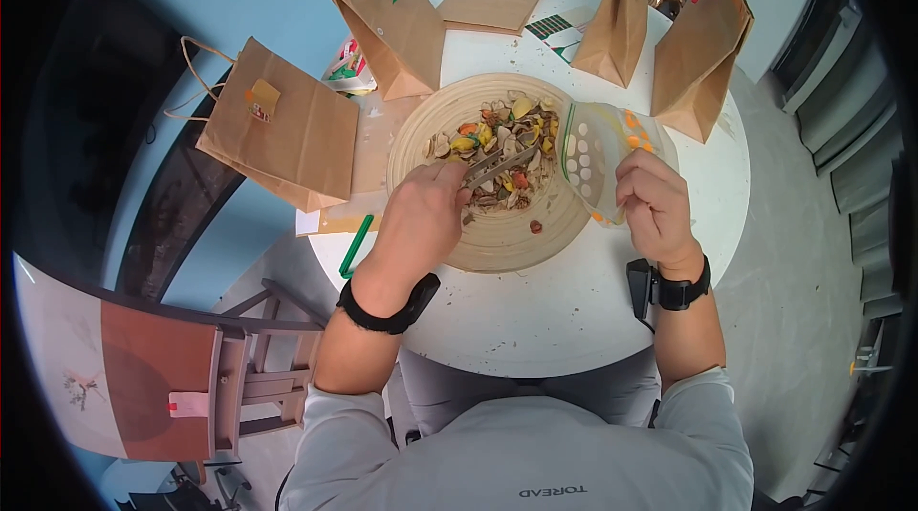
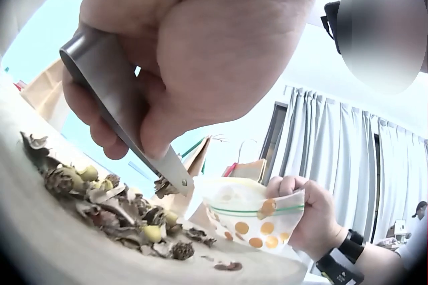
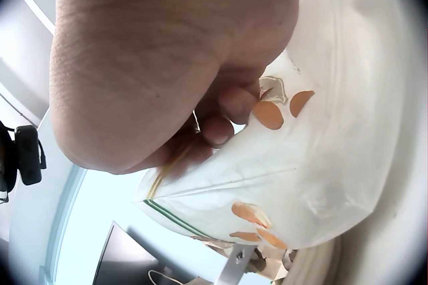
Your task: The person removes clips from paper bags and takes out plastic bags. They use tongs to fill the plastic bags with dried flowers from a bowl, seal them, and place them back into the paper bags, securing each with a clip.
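My left hand (image 1: 421,224) grips metal tongs (image 2: 124,98), which reach over a heap of dried plant pieces (image 1: 497,133). In the left wrist view a brown dried piece (image 2: 165,188) shows at the tongs' tip, close to the bag's mouth. The heap, with yellow, orange and brown bits and small cones, lies on a round wooden plate (image 1: 409,148). My right hand (image 1: 655,200) pinches the rim of a clear zip bag (image 1: 593,152) with orange and white dots. The bag's green-lined mouth stands open toward the heap, over the plate's right side.
Paper bags stand around the white round table (image 1: 535,329): one at left (image 1: 287,143), one back left (image 1: 397,33), two at right (image 1: 617,23). Another paper bag (image 1: 492,2) lies flat at the back. A green strip (image 1: 357,245) lies by the left forearm.
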`<state>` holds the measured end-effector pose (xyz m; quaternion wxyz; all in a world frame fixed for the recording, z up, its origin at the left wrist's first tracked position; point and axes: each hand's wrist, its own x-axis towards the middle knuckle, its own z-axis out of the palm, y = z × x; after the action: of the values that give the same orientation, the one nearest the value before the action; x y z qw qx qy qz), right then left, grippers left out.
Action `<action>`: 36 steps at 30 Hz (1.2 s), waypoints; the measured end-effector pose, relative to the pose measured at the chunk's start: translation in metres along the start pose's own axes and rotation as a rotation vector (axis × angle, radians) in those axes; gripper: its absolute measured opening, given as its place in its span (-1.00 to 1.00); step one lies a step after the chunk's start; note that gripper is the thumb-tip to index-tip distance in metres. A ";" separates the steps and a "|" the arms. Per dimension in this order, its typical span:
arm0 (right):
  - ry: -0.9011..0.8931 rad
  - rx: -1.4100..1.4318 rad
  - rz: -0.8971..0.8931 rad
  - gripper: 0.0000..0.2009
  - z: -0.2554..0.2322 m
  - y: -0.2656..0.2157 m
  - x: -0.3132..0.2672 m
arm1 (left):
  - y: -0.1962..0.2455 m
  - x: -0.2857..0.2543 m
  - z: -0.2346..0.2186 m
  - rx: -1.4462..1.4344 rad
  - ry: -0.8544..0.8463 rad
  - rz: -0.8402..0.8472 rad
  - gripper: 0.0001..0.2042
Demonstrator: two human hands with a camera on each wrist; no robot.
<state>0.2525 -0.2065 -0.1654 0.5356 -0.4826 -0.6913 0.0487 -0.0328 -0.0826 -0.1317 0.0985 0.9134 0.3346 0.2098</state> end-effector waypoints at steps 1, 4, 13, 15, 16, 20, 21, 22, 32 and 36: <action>-0.002 -0.001 -0.002 -0.87 0.000 0.000 0.000 | 0.003 0.001 -0.003 -0.011 0.022 0.014 -0.76; 0.008 0.003 -0.003 -0.86 0.000 0.000 0.000 | 0.022 0.008 -0.011 -0.077 0.036 0.060 -0.74; 0.003 0.008 -0.033 -0.84 -0.001 0.002 -0.002 | 0.051 0.031 -0.001 -0.063 -0.031 0.177 -0.65; 0.049 -0.004 -0.015 -0.85 -0.003 -0.001 -0.001 | 0.039 0.021 -0.015 -0.072 0.003 0.144 -0.64; 0.072 -0.006 -0.007 -0.85 -0.003 -0.002 0.000 | 0.030 0.009 -0.025 -0.071 0.009 0.113 -0.63; 0.108 -0.028 -0.003 -0.86 -0.004 -0.002 0.002 | 0.005 -0.044 -0.037 0.056 0.000 0.111 -0.58; 0.102 -0.022 -0.005 -0.86 -0.003 -0.002 0.003 | 0.003 -0.054 -0.037 0.093 -0.033 0.116 -0.58; 0.096 -0.017 -0.009 -0.86 -0.003 -0.003 0.003 | 0.004 -0.060 -0.033 0.120 -0.026 0.114 -0.57; 0.011 0.019 -0.027 -0.87 -0.001 -0.002 0.002 | -0.019 -0.025 0.004 0.291 0.000 -0.101 -0.66; -0.011 0.038 -0.019 -0.87 -0.002 -0.002 0.002 | -0.026 -0.021 0.013 0.253 0.041 -0.078 -0.69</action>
<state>0.2528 -0.2070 -0.1624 0.5412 -0.4655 -0.6977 0.0595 -0.0561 -0.0774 -0.1587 -0.0163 0.9003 0.3957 0.1806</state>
